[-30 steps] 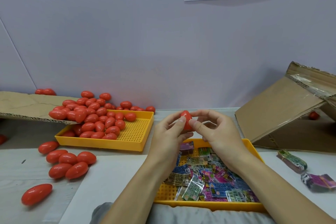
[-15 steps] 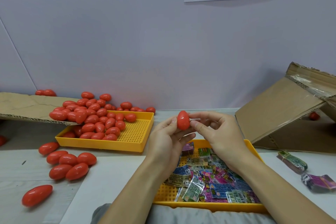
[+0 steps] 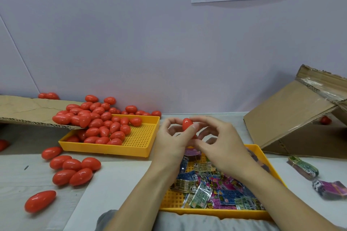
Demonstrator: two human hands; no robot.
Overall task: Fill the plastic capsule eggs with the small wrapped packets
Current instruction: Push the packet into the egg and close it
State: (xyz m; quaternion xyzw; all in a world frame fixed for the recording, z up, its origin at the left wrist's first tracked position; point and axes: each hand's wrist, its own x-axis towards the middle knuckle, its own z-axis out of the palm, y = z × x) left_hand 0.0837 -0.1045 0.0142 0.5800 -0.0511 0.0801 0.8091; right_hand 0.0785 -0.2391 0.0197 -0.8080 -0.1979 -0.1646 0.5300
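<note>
My left hand [image 3: 170,142] pinches one red capsule egg [image 3: 187,123] between thumb and fingers, above the far edge of the near yellow tray [image 3: 262,157]. My right hand [image 3: 221,144] is curled beside it, with the index fingertip at the egg's top and the thumb at its lower end. Part of the egg is hidden behind my left thumb. The near tray holds several small colourful wrapped packets [image 3: 212,185]. Many more red eggs [image 3: 99,123] are piled in the far yellow tray [image 3: 142,140].
Several loose eggs [image 3: 73,169] lie on the table at left, one [image 3: 40,200] nearer me. A cardboard flap [image 3: 28,110] overhangs the far tray. A tilted cardboard box [image 3: 293,116] stands at right, with two packet bundles [image 3: 304,168] in front of it.
The egg has stayed between both hands at about the same height. My right fingers have spread and arched over the egg, and my left thumb now lies across it.
</note>
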